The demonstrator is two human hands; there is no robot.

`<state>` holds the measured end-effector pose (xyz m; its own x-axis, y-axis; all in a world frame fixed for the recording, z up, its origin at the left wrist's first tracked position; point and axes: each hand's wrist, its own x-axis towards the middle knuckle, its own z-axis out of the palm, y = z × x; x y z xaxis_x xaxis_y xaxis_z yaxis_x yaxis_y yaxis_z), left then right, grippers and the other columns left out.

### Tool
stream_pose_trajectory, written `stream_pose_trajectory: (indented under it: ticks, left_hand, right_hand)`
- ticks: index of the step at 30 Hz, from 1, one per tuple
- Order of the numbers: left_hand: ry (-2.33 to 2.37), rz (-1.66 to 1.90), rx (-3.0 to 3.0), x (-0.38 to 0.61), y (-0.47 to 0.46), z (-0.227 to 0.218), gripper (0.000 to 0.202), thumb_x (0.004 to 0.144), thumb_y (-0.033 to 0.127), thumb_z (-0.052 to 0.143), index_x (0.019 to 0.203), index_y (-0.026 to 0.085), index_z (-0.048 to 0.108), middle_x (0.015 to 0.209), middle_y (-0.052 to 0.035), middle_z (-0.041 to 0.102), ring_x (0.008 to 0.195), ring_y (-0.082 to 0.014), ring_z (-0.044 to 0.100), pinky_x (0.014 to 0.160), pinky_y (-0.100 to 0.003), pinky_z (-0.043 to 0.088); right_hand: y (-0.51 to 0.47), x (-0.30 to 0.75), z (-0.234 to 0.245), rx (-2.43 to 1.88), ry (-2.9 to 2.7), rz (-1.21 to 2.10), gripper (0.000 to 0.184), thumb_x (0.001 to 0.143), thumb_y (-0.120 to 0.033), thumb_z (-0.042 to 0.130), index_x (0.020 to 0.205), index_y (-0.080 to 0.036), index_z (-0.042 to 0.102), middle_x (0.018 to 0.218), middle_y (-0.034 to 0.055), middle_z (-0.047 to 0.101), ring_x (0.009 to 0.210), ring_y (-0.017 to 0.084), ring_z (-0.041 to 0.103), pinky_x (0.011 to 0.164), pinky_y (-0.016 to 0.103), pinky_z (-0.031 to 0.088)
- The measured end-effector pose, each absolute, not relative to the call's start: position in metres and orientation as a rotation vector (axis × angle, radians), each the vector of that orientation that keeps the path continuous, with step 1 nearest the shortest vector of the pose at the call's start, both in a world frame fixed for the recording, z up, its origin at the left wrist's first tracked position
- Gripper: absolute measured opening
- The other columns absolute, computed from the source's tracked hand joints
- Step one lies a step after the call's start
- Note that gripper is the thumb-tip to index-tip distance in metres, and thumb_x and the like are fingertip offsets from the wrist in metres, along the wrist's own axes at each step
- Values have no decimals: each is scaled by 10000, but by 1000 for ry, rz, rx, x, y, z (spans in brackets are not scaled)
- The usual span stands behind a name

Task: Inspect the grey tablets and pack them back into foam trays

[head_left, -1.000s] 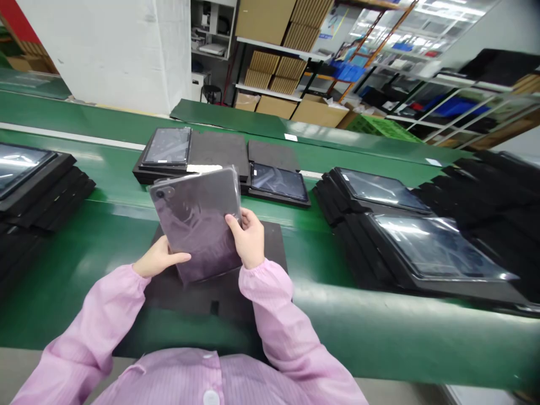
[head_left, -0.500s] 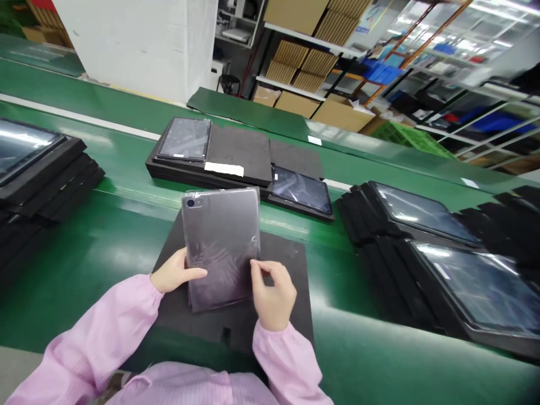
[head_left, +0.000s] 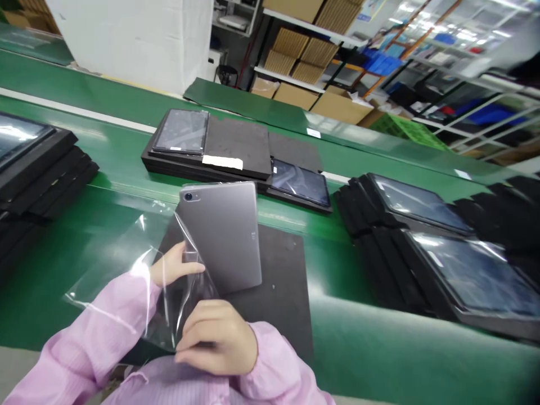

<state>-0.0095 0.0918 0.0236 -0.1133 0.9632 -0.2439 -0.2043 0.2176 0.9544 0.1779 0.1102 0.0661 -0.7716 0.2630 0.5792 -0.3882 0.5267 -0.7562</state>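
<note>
A grey tablet (head_left: 228, 236) stands tilted over a black foam pad (head_left: 282, 270), its camera corner at the upper left. My left hand (head_left: 177, 264) grips the tablet's left edge, the thumb across its back. A clear plastic film (head_left: 122, 259) is peeled partly away from the tablet and spreads over my left hand and sleeve. My right hand (head_left: 217, 337) is closed, pinching the film's lower edge close to my body. The tablet's screen side faces away from me and is hidden.
Behind the pad, black foam trays (head_left: 240, 143) carry two tablets. Stacked foam trays with tablets stand at the left (head_left: 34, 169) and at the right (head_left: 472, 270). They rest on a green work surface (head_left: 337, 349). Shelves with cardboard boxes (head_left: 295, 48) stand beyond.
My right hand has moved down and left from the tablet's right edge, pulling the clear film off most of its back. My left hand stays on the tablet's left edge.
</note>
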Motion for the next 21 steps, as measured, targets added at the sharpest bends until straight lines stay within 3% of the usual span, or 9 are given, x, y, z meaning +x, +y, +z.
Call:
stream_pose_trajectory:
  ticks: [2,5,7,8,10,12,16,21]
  left_hand:
    - [1330,1204,801,-12,91,22,491,608,332,878,1018,140,690,960,-105,768,1001,-315,709,934,-436,553]
    - [1292,1261,689,-11,92,19,487,587,350,895,982,142,699,976,-105,771,969,-285,712,891,-376,565]
    - [1246,1322,561,-8,92,19,540,551,345,917,1000,143,696,1008,-108,769,970,-270,711,855,-337,572]
    - [1235,1341,496,-5,93,21,567,530,347,929,1002,141,694,997,-110,769,951,-266,714,827,-323,577]
    - [1230,1371,384,0,93,24,616,504,366,943,1016,138,687,954,-107,768,883,-249,718,765,-303,583]
    - [1248,1429,325,5,94,26,652,479,392,954,1014,135,684,906,-93,761,808,-217,710,720,-275,577]
    - [1405,1539,310,10,96,27,674,374,484,963,854,114,668,769,-56,728,669,-163,664,635,-234,549]
    - [1523,1558,275,11,92,31,737,356,653,888,813,133,634,582,-4,637,583,-205,653,545,-286,547]
  right_hand:
    - [120,191,75,-118,-1875,1422,217,879,-327,741,715,-196,685,658,11,707,575,114,644,566,223,528]
    - [143,214,79,-634,-1604,1381,243,868,-318,727,656,-213,673,624,9,661,585,136,618,559,253,515]
    - [160,227,74,-976,-1487,1285,137,852,-334,711,789,-212,716,741,28,692,669,151,636,640,282,540]
    - [166,232,70,-1110,-1432,1269,168,815,-348,733,912,-210,730,841,45,711,735,164,654,690,300,554]
    - [172,236,59,-1266,-1328,1330,460,694,-354,819,1113,-203,704,1022,76,720,878,202,675,785,335,565]
    - [169,234,48,-1311,-1245,1442,530,609,-351,871,1087,-184,717,1024,83,735,923,236,682,814,356,562]
    - [149,218,31,-1244,-1119,1544,378,677,-442,820,906,-152,745,883,85,771,858,260,710,816,400,567]
    - [147,216,36,-1121,-872,1483,429,724,-501,756,986,-164,722,997,91,784,971,271,727,903,422,571]
